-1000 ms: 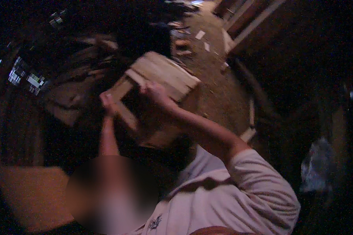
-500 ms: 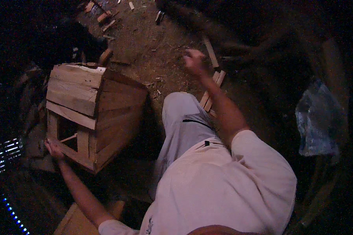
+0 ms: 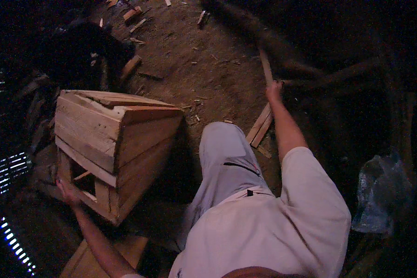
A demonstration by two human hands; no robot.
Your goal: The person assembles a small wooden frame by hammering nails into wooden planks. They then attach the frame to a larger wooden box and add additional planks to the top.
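At the left stands a box [image 3: 146,148] nailed up from rough wooden boards, with a square opening in its near face. Its top boards lie a little unevenly. My left hand [image 3: 68,192] grips the box's lower left edge beside that opening; some of its fingers are hard to see in the dim light. Out to the right, my right hand [image 3: 274,90] is closed round the near end of a narrow wooden slat [image 3: 265,65], which points away from me. Just below that hand, two short wooden strips [image 3: 260,126] lie side by side on the ground.
Wood chips and offcuts [image 3: 132,14] are scattered over the dirt floor [image 3: 180,55]. A clear plastic bag [image 3: 377,194] is at the right. Near my left forearm lies a wooden board [image 3: 83,259]. Dark poles [image 3: 306,69] cross the far right, and a dark heap [image 3: 74,55] sits behind the box.
My right hand has moved to the right and taken hold of the slat on the ground. My left hand stays at the box's edge. The view has shifted, so the box's top shows more.
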